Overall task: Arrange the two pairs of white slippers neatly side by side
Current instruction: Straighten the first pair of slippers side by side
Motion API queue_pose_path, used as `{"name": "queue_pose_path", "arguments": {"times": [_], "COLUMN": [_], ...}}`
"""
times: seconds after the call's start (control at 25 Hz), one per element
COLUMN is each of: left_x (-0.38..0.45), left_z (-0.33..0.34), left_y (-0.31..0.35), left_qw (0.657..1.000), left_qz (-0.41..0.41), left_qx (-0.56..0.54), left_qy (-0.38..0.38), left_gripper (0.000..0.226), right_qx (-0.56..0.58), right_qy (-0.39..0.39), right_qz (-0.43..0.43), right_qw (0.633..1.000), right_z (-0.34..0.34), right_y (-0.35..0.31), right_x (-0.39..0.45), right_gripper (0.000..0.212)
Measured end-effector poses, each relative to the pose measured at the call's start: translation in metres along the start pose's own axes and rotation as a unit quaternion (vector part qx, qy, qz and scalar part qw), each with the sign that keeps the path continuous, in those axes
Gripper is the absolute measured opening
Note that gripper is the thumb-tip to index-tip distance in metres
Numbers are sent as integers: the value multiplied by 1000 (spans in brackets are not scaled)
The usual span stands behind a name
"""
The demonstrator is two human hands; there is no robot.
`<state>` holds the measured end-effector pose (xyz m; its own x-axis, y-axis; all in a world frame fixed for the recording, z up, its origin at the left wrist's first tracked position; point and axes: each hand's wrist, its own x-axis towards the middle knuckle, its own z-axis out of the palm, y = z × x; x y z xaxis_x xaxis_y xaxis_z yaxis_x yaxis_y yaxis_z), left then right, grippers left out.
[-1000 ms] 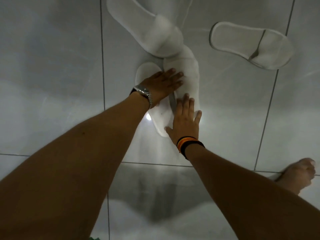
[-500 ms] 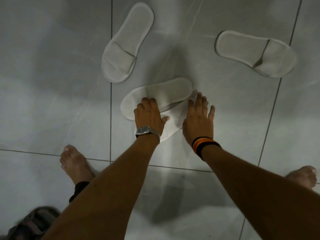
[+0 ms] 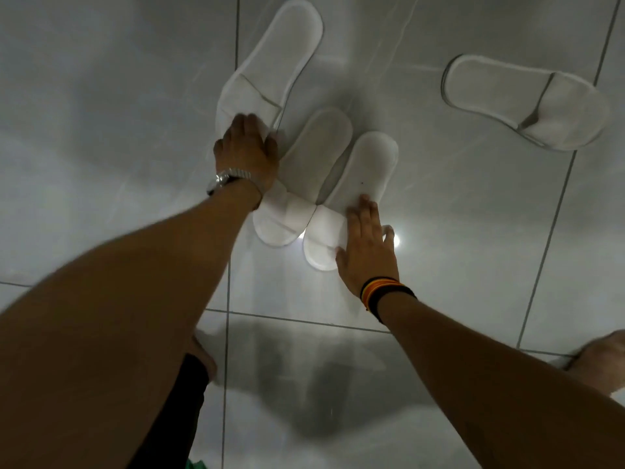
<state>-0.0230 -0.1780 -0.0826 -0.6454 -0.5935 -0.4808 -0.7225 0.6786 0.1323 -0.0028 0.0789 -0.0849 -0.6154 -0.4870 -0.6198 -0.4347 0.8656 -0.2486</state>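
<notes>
The left hand (image 3: pixel 245 154) lies palm down, fingers loosely curled, over the toe band of the far-left slipper (image 3: pixel 270 62), pressing on it rather than pinching it; a silver wristwatch (image 3: pixel 227 179) sits on that wrist, and its dial is too blurred to read. The right hand (image 3: pixel 367 247) is flat and open, fingers straight and close together, thumb out to the left, resting on the right edge of the right middle slipper (image 3: pixel 362 177) near its toe band, with the outer part of the hand over the tile floor (image 3: pixel 473 231). A stack of black, orange and yellow bands (image 3: pixel 382 294) circles the right wrist. Both arms reach forward and down, nearly straight, the left forearm blurred. The two middle slippers, the left one (image 3: pixel 314 154) and the right one, lie side by side and touching along their length, toe ends toward the person, heels pointing away and slightly right. The far-left slipper lies just beside them at a similar slant, set further away. The fourth slipper (image 3: pixel 527 99) lies well apart at the upper right, turned almost crosswise, toe end to the right. No brand or writing is legible on any slipper. A bare foot (image 3: pixel 602 360) shows at the right edge
</notes>
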Motion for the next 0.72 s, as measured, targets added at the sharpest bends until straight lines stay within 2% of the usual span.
{"name": "queue_pose_path", "arguments": {"times": [0.08,0.16,0.36,0.48,0.56,0.72], "left_x": [23,37,57,55,40,-9], "left_z": [-13,-20,-24,-22,-15,1], "left_y": [12,43,128,162,157,65], "left_qw": [998,996,984,966,961,972], "left_qz": [5,38,135,223,258,215], "left_qx": [-14,-21,-16,-18,-18,11], "left_qy": [-54,-72,-113,-127,-100,-96], "left_gripper": [62,63,64,61,59,71], "right_qx": [-11,-15,-5,-2,-12,-53], "right_qy": [0,-3,13,17,13,-22], "right_qz": [-18,-25,-30,-32,-34,-64], "right_qw": [1000,1000,999,999,999,996], "right_z": [-6,-8,-4,-4,-9,-21], "right_y": [6,10,11,12,11,9], "right_x": [4,5,8,8,9,13], "right_gripper": [73,72,74,74,74,78]}}
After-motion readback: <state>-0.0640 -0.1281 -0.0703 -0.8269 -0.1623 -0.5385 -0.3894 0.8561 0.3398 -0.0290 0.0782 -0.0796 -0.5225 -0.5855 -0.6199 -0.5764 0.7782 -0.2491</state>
